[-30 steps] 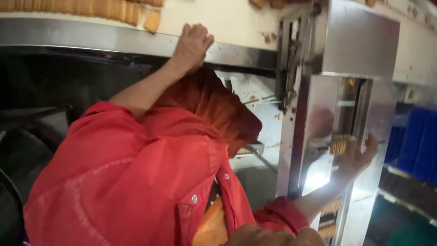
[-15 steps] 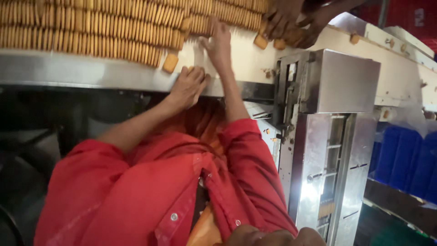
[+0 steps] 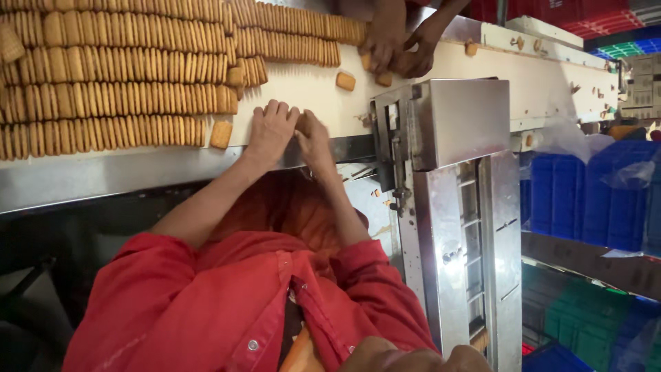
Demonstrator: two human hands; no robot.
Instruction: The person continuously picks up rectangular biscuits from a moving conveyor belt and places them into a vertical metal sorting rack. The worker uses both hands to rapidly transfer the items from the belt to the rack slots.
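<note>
Head view: both of the person's hands rest at the near edge of the pale conveyor belt [image 3: 310, 83], just above its steel front rail [image 3: 103, 176]. The left hand [image 3: 272, 131] lies palm down, fingers spread and closed on nothing. The right hand [image 3: 313, 138] sits touching it on the right, fingers curled toward a small brown biscuit piece [image 3: 301, 122] between the two hands; whether that piece is actually pinched cannot be told.

Left of the hands, rows of rectangular biscuits [image 3: 117, 76] stand on edge, packed tight and filling the belt up to its far side. One loose biscuit [image 3: 221, 134] lies flat just beside the left hand, at the end of the nearest row. Bare belt lies open ahead of the hands, with a single stray biscuit [image 3: 345, 80] on it.

At the far edge, another person's hands [image 3: 396, 52] work over scattered biscuits. Close on the right, a steel machine housing [image 3: 454, 131] rises beside the right hand and walls off that side. Beyond it stand blue plastic crates [image 3: 585, 200].
</note>
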